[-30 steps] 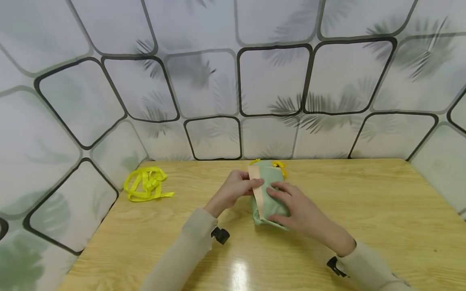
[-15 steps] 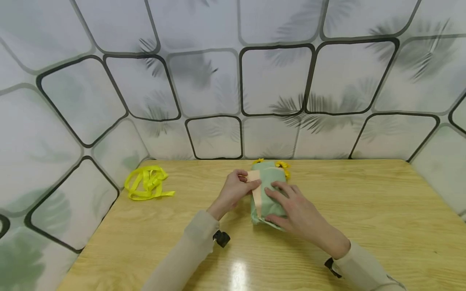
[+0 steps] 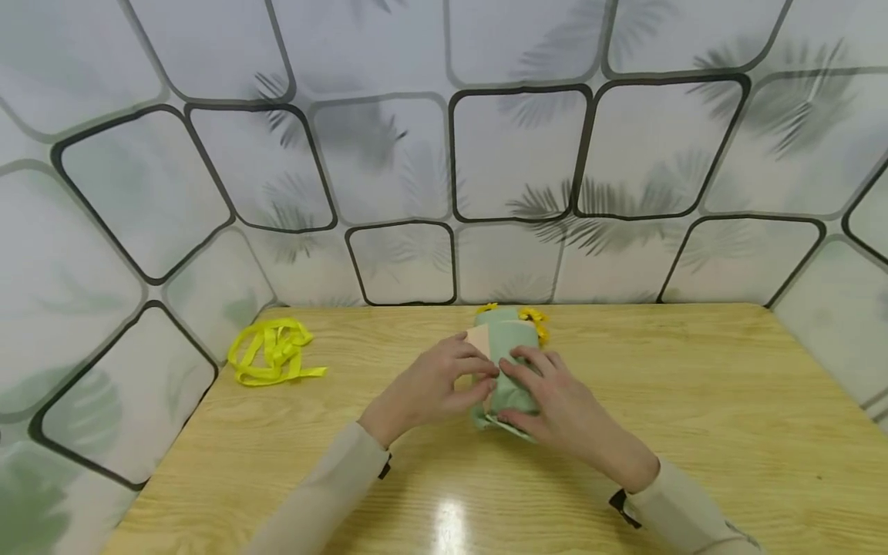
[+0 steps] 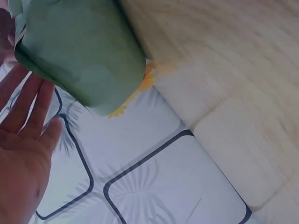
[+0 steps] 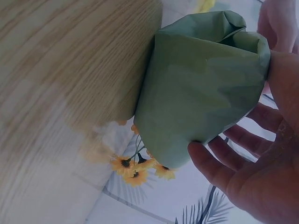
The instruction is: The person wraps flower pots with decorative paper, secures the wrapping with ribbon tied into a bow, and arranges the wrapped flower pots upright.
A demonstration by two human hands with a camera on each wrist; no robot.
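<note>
A bundle wrapped in green paper (image 3: 515,339) lies on the table, with yellow flowers (image 5: 135,177) showing at its far end. Along its left side runs a peach-coloured paper edge (image 3: 477,337). My left hand (image 3: 437,385) touches this edge with its fingers stretched over the wrap; the left wrist view shows those fingers long and nearly straight against the green paper. From the other side, my right hand (image 3: 565,408) rests spread on top, its fingertips pressing the paper. The right wrist view shows the wrap's near end folded and crumpled.
A loose tangle of yellow ribbon (image 3: 280,354) lies at the table's back left. The wooden table (image 3: 694,401) ends at the back and left against a patterned cloth screen (image 3: 520,154).
My left hand has let go of the peach edge it was pinching and slid nearer and over the wrap, fingers now extended. The right hand stays on the bundle.
</note>
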